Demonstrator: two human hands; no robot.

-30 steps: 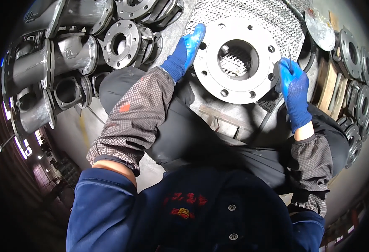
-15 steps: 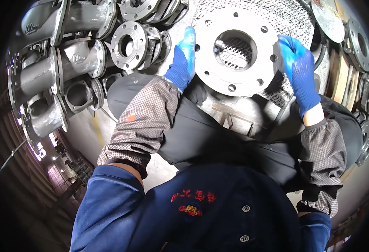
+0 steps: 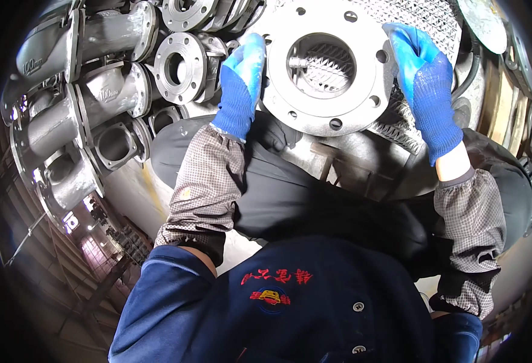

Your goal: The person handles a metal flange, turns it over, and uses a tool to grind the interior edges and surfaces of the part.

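A bright, round metal flange [image 3: 281, 91] with bolt holes and a large central bore is raised in front of me, over a sheet of metal mesh. My left hand [image 3: 240, 85], in a blue coated glove, grips its left edge. The flange's right rim is in my right hand [image 3: 422, 78], gloved the same way, with the fingertips bent over the edge. Part of each hand's grip is hidden behind the rim. Through the bore show the mesh and a small shiny metal piece [image 3: 297, 62].
Several grey flanged pipe fittings [image 3: 105, 97] are stacked at the left, beside a smaller flanged casting [image 3: 178, 68]. The metal mesh [image 3: 432, 24] spreads behind the flange. More flanged castings [image 3: 523, 60] and wooden boards [image 3: 501, 112] line the right. My dark-trousered legs [image 3: 326, 199] lie below.
The flange has shifted left and slightly up and is tilted more, showing its right edge. My left hand has moved left with it; my right hand has moved slightly left and up.
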